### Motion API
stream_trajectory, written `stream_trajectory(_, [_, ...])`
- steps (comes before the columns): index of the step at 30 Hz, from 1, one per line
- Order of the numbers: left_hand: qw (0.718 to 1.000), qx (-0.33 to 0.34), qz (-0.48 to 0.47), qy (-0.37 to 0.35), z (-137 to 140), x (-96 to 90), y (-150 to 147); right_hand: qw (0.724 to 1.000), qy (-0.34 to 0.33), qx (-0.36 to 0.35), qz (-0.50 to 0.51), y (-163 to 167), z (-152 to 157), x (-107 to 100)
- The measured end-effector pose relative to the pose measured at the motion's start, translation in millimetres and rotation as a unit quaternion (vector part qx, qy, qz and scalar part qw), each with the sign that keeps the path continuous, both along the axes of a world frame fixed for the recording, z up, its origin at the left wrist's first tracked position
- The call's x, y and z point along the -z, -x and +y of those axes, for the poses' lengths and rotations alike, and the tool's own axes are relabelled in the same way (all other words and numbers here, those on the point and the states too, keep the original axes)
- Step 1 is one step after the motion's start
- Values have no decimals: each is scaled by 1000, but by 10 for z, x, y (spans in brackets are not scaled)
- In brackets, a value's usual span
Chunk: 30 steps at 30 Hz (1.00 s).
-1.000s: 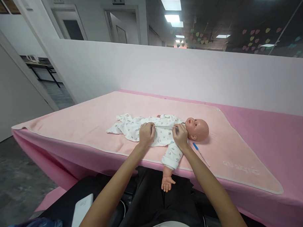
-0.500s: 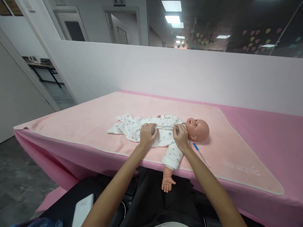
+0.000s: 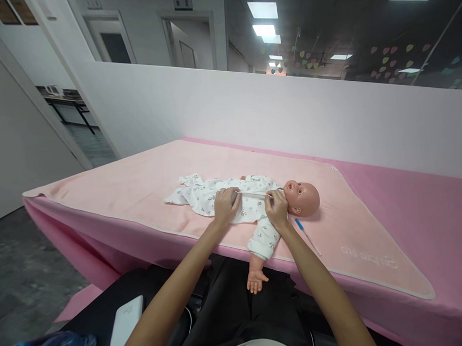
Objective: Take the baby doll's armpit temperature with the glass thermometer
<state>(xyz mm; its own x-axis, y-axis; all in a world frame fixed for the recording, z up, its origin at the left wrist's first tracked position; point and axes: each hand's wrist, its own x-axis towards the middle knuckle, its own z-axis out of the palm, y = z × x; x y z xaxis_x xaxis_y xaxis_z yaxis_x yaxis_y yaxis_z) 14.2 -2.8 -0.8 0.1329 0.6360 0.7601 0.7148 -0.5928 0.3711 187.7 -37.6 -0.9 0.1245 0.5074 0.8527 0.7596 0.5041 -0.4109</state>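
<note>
While the doll lies on its back on the peach mat, head to the right, both hands are busy over its body. At the left, the lower part of the patterned garment is spread loosely. Next comes the left hand, narrow, with fingers closed on a thin white strip. This strip runs quite straight along the doll's front; whether it touches the garment, I cannot tell. The step in hand seems to be holding it taut; the next move, I think, calls for an equal pull from both sides. Below it, the doll's arm hangs over the near edge. The right hand, just beside the doll's neck, is also closed and pinches the strip. Farther right, a slim stick with blue cap lies untouched, near the right forearm
</note>
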Motion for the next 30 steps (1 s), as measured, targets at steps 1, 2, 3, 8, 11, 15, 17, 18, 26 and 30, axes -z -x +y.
stream_trajectory(1, [1000, -2, 0, -1, 1, 1, -5, 1000, 0, 0, 0, -1, -2, 1])
stream_trajectory(2, [1000, -6, -1, -1, 2, 2, -9, 1000, -2, 1, 1, -1, -4, 2])
stream_trajectory(3, [1000, -12, -5, -1, 3, 3, -12, 1000, -4, 0, 2, -2, -6, 3])
stream_trajectory(8, [998, -52, -44, -7, 16, 14, -12, 1000, -15, 2, -8, -3, -18, 5])
stream_trajectory(11, [996, -71, -54, -17, 33, 24, 1, 999, -22, 5, -31, -5, -17, -1])
stream_trajectory(15, [993, -102, -52, -25, 73, -10, 26, 998, -4, 18, -65, 2, -67, -30])
stream_trajectory(17, [995, -89, -35, -29, 106, -78, 12, 996, 13, 26, -84, -1, -158, -44])
stream_trajectory(18, [997, -69, -26, -29, 127, -126, -10, 995, 19, 29, -91, -10, -224, -47])
stream_trajectory(26, [960, 241, 94, 111, 326, -486, -435, 984, 101, 111, -96, -403, -959, 104])
stream_trajectory(30, [945, 263, 148, 128, 351, -435, -440, 959, 177, 198, -94, -670, -1283, 218])
